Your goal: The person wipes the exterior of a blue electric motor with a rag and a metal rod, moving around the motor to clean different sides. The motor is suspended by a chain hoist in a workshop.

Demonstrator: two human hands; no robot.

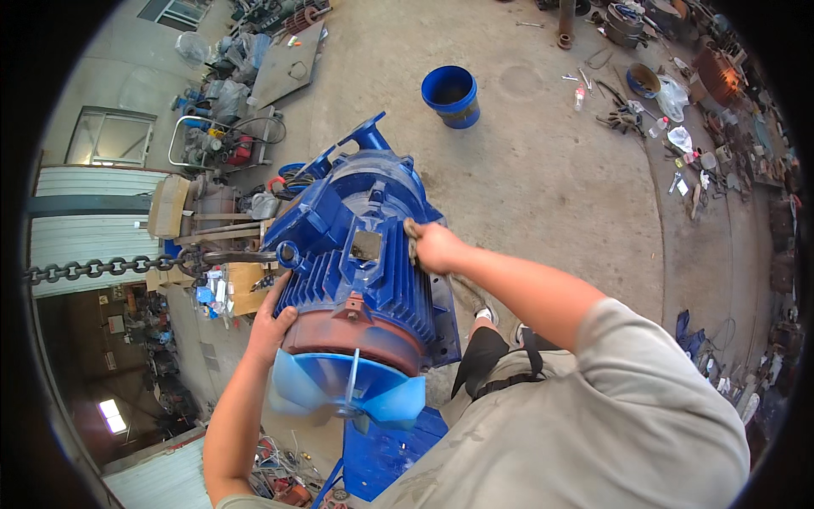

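Note:
A blue finned electric motor fills the middle, with a brownish-red ring and a bare light-blue fan at its near end. A metal hook on a heavy chain reaches the eyebolt on its left side. My left hand grips the motor's left flank, thumb over the fins; some of its fingers are hidden. My right hand is closed at the right fins around a brownish piece, rag or rope; which one I cannot tell.
A blue bucket stands on the concrete floor ahead. Tools, bottles and scrap parts lie along the right, by a small tub. A wheeled cart is at the far left. Below the fan is a blue metal plate.

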